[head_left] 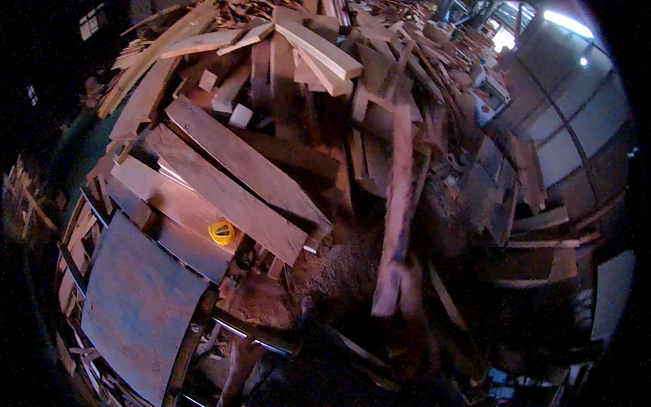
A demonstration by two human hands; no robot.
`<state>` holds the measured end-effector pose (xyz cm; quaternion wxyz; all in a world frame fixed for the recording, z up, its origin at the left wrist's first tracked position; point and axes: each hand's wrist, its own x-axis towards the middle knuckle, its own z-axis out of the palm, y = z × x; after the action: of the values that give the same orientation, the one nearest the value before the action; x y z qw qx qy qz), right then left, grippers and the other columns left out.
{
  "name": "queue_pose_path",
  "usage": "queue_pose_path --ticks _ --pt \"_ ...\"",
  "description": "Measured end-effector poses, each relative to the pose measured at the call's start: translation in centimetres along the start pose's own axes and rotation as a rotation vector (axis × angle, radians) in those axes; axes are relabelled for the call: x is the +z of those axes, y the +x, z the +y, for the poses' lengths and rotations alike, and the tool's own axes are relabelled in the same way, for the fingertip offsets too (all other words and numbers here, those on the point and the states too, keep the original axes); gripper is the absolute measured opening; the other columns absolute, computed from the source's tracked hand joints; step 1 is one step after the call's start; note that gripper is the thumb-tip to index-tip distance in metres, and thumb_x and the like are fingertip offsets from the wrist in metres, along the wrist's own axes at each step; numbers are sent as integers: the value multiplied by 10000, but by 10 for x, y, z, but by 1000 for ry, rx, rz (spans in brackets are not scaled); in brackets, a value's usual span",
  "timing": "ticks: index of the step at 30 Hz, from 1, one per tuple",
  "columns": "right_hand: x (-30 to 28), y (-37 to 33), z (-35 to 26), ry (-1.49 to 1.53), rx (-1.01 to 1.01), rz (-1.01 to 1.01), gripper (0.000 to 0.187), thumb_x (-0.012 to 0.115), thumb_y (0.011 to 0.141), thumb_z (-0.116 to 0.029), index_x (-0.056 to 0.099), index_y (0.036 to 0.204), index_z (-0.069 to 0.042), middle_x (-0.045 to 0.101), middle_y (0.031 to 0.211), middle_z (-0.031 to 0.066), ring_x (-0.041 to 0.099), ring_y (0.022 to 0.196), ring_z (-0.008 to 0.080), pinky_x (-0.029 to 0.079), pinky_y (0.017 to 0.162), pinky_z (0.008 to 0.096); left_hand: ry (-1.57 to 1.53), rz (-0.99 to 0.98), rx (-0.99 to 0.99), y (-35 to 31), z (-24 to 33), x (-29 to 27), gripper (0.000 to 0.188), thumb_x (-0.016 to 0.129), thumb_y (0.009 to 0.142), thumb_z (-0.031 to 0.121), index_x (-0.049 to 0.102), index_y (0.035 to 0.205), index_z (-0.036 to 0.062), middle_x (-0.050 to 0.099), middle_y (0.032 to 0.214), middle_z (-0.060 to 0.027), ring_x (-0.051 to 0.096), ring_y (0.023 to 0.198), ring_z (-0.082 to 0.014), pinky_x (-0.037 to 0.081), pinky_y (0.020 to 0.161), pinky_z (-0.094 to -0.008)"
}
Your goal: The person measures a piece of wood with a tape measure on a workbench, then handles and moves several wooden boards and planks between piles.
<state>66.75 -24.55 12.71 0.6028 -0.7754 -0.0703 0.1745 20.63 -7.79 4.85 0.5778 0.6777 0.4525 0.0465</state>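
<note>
My left hand comes up from the lower edge to a shiny metal bar and seems to touch it. Its fingers are too dark and blurred to make out. No right hand shows. Beyond the bar, a yellow tape measure sits near the right end of a pale board. Two long brown planks lie slantwise behind it: a nearer plank and a farther plank. A flat bluish-grey metal plate spreads out at the left.
A heap of offcuts and boards fills the far side. A long rough timber stands right of the planks, its lower end in shadow. Sawdust covers the middle. Light wall panels rise at the right.
</note>
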Motion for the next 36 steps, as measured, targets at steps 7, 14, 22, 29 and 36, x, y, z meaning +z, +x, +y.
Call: queue_pose_path --ticks 7,14,22,29,36 --pt "90 264 -198 -128 -362 -54 724 662 804 -459 496 1341 -2 534 1305 129 513 1156 246 421 963 368 -217 255 -59 -15 -35 45 420 670 823 134 574 1198 -32 682 953 -86 643 834 -167 518 720 -295" --pt "167 216 -157 -361 -603 -272 633 663 889 -379 498 1341 33 536 1328 153 509 1194 254 394 1021 374 -670 406 -276 -29 -37 76 472 699 833 193 562 1236 -10 703 912 -132 674 861 -210 533 756 -353" --pt "245 47 -117 -556 -879 -617 440 688 860 -146 572 1266 -22 564 1308 172 532 1197 319 407 1031 399 -490 481 -180 -27 -22 88 312 702 814 176 629 1086 40 696 901 -154 691 816 -260 537 698 -380" --pt "292 22 -131 -581 -1021 -633 424 697 829 -124 586 1220 -4 585 1235 214 553 1146 353 434 992 410 -263 608 -230 -54 -26 22 265 700 803 109 653 1056 43 696 867 -144 696 807 -225 535 667 -359" --pt "427 -27 -161 -814 -1349 -822 495 736 754 -118 580 1211 -7 607 1174 168 565 1090 358 462 941 414 134 1201 -12 -40 -90 -110 87 643 811 82 628 888 43 648 867 -178 614 839 -399 501 723 -434"
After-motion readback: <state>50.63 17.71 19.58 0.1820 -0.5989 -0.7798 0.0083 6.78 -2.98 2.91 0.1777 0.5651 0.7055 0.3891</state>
